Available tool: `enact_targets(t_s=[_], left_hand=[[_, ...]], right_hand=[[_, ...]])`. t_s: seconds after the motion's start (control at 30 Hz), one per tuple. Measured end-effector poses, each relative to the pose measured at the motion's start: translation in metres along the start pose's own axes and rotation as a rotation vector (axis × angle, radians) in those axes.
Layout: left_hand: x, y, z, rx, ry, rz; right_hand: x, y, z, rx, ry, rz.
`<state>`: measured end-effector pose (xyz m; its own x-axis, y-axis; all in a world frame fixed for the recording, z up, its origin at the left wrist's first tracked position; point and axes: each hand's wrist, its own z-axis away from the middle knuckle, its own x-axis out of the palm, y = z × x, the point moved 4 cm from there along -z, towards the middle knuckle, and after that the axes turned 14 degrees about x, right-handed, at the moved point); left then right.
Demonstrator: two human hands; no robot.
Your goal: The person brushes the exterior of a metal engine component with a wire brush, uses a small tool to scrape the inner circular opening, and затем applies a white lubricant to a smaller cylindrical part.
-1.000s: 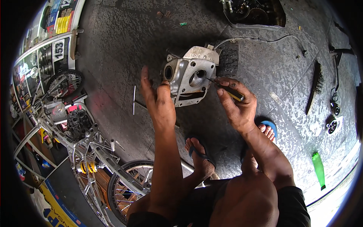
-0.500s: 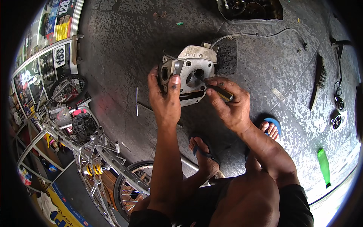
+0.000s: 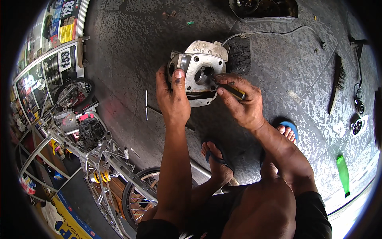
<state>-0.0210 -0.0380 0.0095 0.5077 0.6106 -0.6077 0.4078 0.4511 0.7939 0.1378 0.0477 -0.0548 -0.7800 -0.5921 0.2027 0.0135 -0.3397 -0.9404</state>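
A grey metal engine cylinder head (image 3: 201, 65) rests on the dark concrete floor in front of me. My left hand (image 3: 173, 99) grips its left side, thumb pressed on the top face. My right hand (image 3: 240, 105) holds a small tool with a yellow-and-black handle (image 3: 234, 92), its tip poked into the round bore of the part. My feet in blue sandals (image 3: 217, 159) sit just below the hands.
A T-shaped metal wrench (image 3: 147, 105) lies on the floor left of my left hand. A stripped motorcycle frame and spoked wheel (image 3: 99, 159) stand at lower left. A wire brush (image 3: 337, 83), a green bottle (image 3: 343, 175) and small parts lie at right. A cable (image 3: 274, 32) runs behind.
My left hand has moved from beside the cylinder head onto its left side and gripped it. The right hand keeps the tool in the bore.
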Motion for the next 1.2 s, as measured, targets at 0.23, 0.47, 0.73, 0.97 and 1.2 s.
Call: enact_targets(t_s=[0.23, 0.47, 0.73, 0.97, 1.2], left_hand=[[0.000, 0.001, -0.007, -0.023, -0.017, -0.035], [0.000, -0.003, -0.007, -0.045, -0.022, -0.013], [-0.001, 0.000, -0.007, -0.041, -0.022, -0.067], [0.001, 0.003, -0.008, 0.030, 0.013, -0.126], [0.002, 0.004, -0.009, -0.020, 0.001, -0.083]], right_hand=[[0.000, -0.008, -0.009, -0.046, -0.028, 0.141], [-0.004, -0.029, -0.016, 0.068, -0.138, 0.276], [0.015, -0.033, -0.012, -0.076, -0.063, 0.442], [0.015, -0.027, -0.010, -0.077, 0.033, 0.298], [0.022, -0.020, -0.011, -0.069, 0.018, 0.241]])
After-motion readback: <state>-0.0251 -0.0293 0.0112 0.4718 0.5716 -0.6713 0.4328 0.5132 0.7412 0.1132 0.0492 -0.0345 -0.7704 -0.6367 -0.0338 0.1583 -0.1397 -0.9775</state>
